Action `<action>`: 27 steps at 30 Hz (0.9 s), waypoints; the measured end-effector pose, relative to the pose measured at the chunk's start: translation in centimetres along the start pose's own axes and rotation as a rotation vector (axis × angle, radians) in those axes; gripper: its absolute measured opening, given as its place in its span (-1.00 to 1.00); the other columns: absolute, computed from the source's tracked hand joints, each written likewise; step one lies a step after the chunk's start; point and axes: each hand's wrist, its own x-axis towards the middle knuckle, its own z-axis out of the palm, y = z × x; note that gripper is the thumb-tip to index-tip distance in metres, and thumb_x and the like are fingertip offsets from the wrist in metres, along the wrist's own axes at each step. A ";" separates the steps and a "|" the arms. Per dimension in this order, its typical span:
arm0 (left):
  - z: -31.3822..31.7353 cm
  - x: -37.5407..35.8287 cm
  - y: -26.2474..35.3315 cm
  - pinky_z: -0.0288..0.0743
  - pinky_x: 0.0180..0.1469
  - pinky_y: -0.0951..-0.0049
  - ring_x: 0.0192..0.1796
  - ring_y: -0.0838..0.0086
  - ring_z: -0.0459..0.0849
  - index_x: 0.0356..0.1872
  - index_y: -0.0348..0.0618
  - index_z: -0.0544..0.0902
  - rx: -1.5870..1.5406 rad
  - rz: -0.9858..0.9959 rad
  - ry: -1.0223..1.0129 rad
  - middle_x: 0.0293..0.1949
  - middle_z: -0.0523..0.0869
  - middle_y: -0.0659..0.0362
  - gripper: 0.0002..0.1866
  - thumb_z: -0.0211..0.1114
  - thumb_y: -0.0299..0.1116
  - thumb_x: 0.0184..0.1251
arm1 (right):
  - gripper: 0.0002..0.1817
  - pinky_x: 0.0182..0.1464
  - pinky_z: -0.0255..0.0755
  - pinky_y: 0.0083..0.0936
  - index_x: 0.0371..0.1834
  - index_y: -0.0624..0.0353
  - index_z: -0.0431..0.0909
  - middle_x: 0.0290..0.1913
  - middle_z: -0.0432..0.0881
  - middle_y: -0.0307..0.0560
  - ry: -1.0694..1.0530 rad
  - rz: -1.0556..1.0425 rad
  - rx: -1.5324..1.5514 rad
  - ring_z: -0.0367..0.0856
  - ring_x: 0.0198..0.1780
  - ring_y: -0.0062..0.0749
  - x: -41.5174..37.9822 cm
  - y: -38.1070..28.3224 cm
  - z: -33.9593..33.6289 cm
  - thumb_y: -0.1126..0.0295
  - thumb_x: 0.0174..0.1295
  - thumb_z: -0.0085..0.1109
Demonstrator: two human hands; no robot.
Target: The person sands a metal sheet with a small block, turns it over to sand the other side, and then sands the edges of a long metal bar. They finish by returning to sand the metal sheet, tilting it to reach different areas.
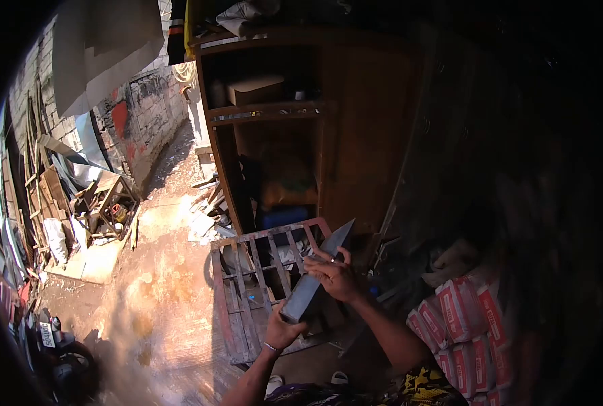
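Observation:
A grey, box-shaped length of metal [307, 296] with a slanted, pointed far end lies tilted across my two hands. My left hand [284, 331] is closed round its near end, thumb along the side. Higher up, my right hand [333, 277] grips it with the fingers bent over its upper face; a ring shows on one finger. Beneath both hands is a worn slatted frame [268, 232], its bars crossing in a grid. What supports the frame is hard to make out.
A tall wooden cabinet [372, 135] with open shelves stands ahead. Stacked red-and-white packs [460, 311] are at right. Scrap wood [108, 203] leans along the left wall, and part of a motorbike [68, 358] shows at lower left. The right side is very dark.

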 end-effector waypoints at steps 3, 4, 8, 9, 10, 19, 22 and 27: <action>-1.1 0.8 1.1 0.65 0.06 0.25 -0.08 0.30 0.77 0.09 -0.30 0.65 -0.066 -0.083 -0.042 -0.15 0.79 0.04 -0.38 0.60 -0.30 -0.08 | -0.76 0.62 -0.09 0.12 0.07 -0.21 0.85 0.27 0.80 -0.38 -0.122 -0.099 0.071 0.51 0.56 -0.49 -1.3 -6.3 -0.2 0.09 0.54 0.27; -1.4 1.0 1.8 0.65 0.05 0.27 -0.09 0.34 0.76 0.08 -0.28 0.65 -0.090 -0.108 -0.032 -0.15 0.78 0.05 -0.39 0.60 -0.30 -0.08 | -0.76 0.63 -0.15 0.11 0.06 -0.20 0.86 0.26 0.81 -0.38 -0.117 -0.048 0.055 0.50 0.57 -0.44 -0.6 -5.6 -0.6 0.10 0.54 0.25; -3.2 2.7 0.0 0.60 0.07 0.40 -0.07 0.50 0.66 0.06 -0.25 0.60 -0.133 -0.023 -0.125 -0.17 0.71 0.13 -0.44 0.57 -0.39 -0.04 | -0.77 0.64 -0.27 0.07 0.07 -0.11 0.85 0.25 0.81 -0.30 0.171 0.173 -0.064 0.53 0.54 -0.32 1.2 -0.1 -0.4 0.20 0.57 0.22; -3.9 3.3 0.0 0.58 0.09 0.42 -0.06 0.51 0.64 0.06 -0.24 0.59 -0.140 -0.004 -0.180 -0.16 0.69 0.15 -0.44 0.56 -0.42 -0.04 | -0.77 0.64 -0.26 0.08 0.07 -0.10 0.85 0.25 0.82 -0.29 0.174 0.165 -0.085 0.53 0.54 -0.33 1.1 -0.4 -0.2 0.21 0.56 0.22; -4.5 3.9 0.0 0.57 0.10 0.44 -0.04 0.52 0.62 0.06 -0.22 0.58 -0.146 0.016 -0.236 -0.15 0.68 0.17 -0.45 0.56 -0.44 -0.03 | -0.77 0.64 -0.24 0.08 0.08 -0.09 0.85 0.25 0.82 -0.28 0.179 0.156 -0.107 0.54 0.53 -0.34 1.0 -0.9 0.0 0.23 0.56 0.22; -5.9 5.3 -0.4 0.52 0.19 0.41 0.06 0.47 0.61 0.16 -0.22 0.51 -0.126 0.019 -0.234 -0.06 0.65 0.15 -0.35 0.54 -0.44 -0.04 | -0.76 0.61 -0.20 0.19 0.03 -0.03 0.83 0.20 0.84 -0.29 0.290 0.234 -0.288 0.58 0.48 -0.20 1.3 -4.6 0.1 0.23 0.58 0.16; -5.9 5.5 -0.7 0.55 0.24 0.35 0.10 0.37 0.68 0.20 -0.23 0.54 -0.124 0.054 -0.207 -0.01 0.71 0.04 -0.33 0.57 -0.38 -0.02 | -0.80 0.60 -0.13 0.22 0.07 -0.05 0.81 0.19 0.84 -0.26 0.230 0.184 -0.317 0.59 0.47 -0.22 0.4 -7.8 3.8 0.30 0.50 0.26; -6.3 5.5 -1.2 0.56 0.20 0.34 0.07 0.37 0.67 0.20 -0.23 0.54 -0.124 0.084 -0.240 -0.01 0.69 0.04 -0.33 0.57 -0.37 -0.03 | -0.79 0.61 -0.17 0.25 0.07 -0.03 0.82 0.21 0.83 -0.26 0.154 0.116 -0.215 0.59 0.49 -0.26 0.1 -10.6 3.9 0.29 0.49 0.27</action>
